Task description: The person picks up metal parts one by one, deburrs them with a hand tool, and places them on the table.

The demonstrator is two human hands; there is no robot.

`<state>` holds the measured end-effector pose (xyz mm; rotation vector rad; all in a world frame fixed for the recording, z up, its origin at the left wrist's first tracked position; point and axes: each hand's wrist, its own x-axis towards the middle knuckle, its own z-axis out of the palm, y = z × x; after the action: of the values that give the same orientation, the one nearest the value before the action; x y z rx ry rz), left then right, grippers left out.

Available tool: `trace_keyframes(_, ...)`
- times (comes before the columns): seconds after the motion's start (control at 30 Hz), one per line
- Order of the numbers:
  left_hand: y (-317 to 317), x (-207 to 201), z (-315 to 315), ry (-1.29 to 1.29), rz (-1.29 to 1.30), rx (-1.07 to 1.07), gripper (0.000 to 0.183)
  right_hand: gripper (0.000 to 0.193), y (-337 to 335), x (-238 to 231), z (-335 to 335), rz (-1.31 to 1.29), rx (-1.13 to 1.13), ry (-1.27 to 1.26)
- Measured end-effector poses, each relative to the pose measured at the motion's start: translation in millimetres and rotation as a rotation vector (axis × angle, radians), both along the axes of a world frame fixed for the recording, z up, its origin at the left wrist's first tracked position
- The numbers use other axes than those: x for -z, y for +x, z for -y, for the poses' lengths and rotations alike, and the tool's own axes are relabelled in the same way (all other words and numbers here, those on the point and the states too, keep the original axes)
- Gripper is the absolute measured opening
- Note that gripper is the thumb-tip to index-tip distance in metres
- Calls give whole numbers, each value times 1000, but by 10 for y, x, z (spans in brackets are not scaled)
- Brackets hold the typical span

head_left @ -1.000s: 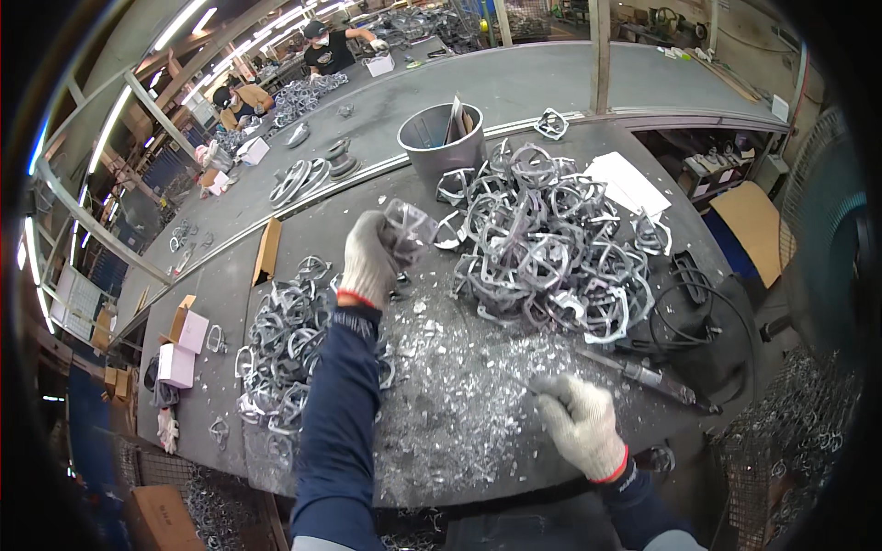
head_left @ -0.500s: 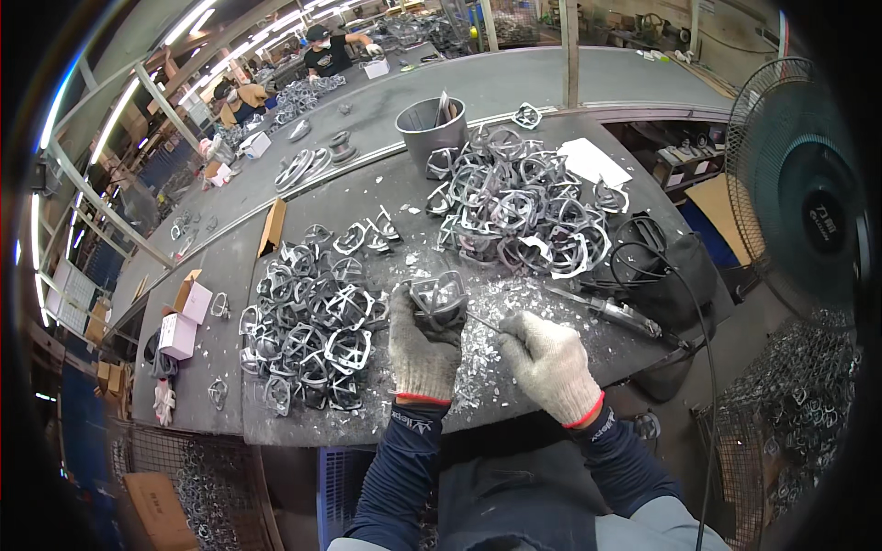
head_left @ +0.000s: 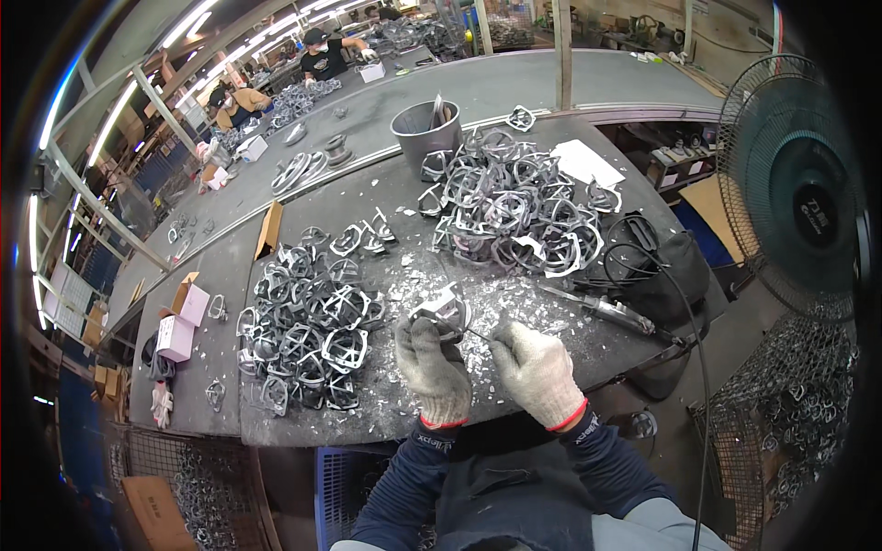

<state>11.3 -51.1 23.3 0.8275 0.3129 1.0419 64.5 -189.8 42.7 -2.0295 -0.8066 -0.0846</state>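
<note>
In a grey knit glove, my left hand is closed round a small grey cast metal frame, whose pale edge faces up. My right hand, in a whitish glove, grips a thin dark rod-like tool; its handle is hidden in my fist. The tool's tip reaches to the right side of the frame and seems to touch it. Beneath both hands, silvery chips and flakes litter the dark bench. A heap of similar metal frames lies left of my left hand, and a larger heap sits beyond my hands.
A grey bin stands behind the far heap, beside white paper. To the right lie a pneumatic-looking hand tool, a cable and a black bag. A caged fan rises at far right. Two people work across the grey conveyor.
My left hand has rolled over and moved slightly right, turning the frame so a pale edge shows on top. My right hand has shifted a little left with the tool.
</note>
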Motion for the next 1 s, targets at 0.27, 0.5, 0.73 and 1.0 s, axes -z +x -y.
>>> trace_keyframes(0.27, -44, 123, 13, -147, 30, -20, 19, 15, 71, 201, -8, -301, -43, 204)
trace_keyframes(0.5, -195, 107, 50, 916, -179, 7, 27, 14, 25, 528, -279, -174, 91, 266)
trace_keyframes(0.73, -495, -111, -166, 755, -230, 105, 59, 14, 41, 159, -153, -165, 30, 357)
trace_keyframes(1.0, -284, -233, -10, 619, -602, 196, 25, 19, 27, 31, -226, 208, 15, 240)
